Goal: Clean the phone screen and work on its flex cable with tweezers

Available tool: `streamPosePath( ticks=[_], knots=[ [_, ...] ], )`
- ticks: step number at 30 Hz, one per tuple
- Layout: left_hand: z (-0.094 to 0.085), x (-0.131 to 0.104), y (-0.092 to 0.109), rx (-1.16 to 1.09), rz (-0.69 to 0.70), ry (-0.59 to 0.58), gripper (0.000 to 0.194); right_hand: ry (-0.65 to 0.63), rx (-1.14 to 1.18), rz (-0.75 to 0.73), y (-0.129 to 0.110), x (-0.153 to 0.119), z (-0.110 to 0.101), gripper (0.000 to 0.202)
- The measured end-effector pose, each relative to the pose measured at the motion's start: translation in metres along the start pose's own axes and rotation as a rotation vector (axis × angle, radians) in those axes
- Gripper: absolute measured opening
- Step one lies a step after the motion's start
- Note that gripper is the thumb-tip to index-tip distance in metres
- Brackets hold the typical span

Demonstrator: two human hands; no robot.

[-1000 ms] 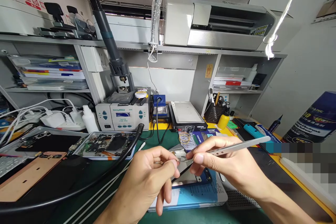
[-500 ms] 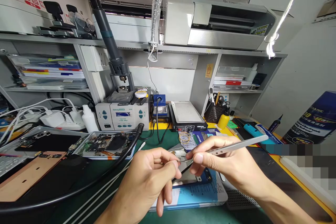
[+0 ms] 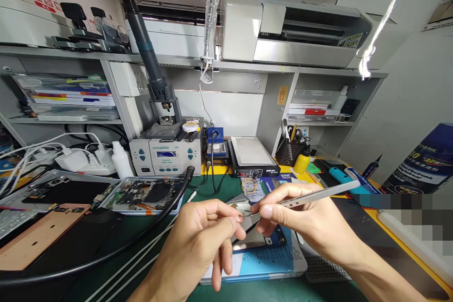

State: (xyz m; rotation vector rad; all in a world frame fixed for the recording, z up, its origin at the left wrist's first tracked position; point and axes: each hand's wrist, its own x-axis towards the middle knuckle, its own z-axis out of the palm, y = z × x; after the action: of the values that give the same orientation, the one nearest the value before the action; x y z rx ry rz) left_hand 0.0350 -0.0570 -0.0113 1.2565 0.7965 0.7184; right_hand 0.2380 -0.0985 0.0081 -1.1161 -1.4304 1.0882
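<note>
My right hand (image 3: 300,217) is closed round a slim grey metal tool (image 3: 320,194), which looks like tweezers, its tip pointing left. That tip is close to the fingertips of my left hand (image 3: 205,240), where a tiny dark speck shows on the index fingertip. The left thumb lies near the index finger and the other fingers are curled; whether anything is pinched is too small to tell. Below both hands are a dark-framed device part (image 3: 276,240) and a blue and white box (image 3: 262,264) on the green mat (image 3: 247,290).
A grey soldering station (image 3: 166,155) stands behind, and its black hose (image 3: 130,250) curves across the left. Trays of circuit boards (image 3: 141,193) lie at left. A flat heating plate (image 3: 251,151), a yellow bottle (image 3: 301,161) and a large spray can (image 3: 421,165) are further right.
My left thumb has drawn back slightly from the index fingertip, uncovering the dark speck. The tool in my right hand has barely moved.
</note>
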Motion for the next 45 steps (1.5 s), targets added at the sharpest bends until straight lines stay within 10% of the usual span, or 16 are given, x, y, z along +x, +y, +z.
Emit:
streamPosePath(
  ticks=[45],
  knots=[
    [-0.0022,0.0017,0.0013,-0.098,-0.113,-0.008,0.037,0.032,-0.287,-0.168,-0.006,-0.0082,0.0059,0.007]
  ],
)
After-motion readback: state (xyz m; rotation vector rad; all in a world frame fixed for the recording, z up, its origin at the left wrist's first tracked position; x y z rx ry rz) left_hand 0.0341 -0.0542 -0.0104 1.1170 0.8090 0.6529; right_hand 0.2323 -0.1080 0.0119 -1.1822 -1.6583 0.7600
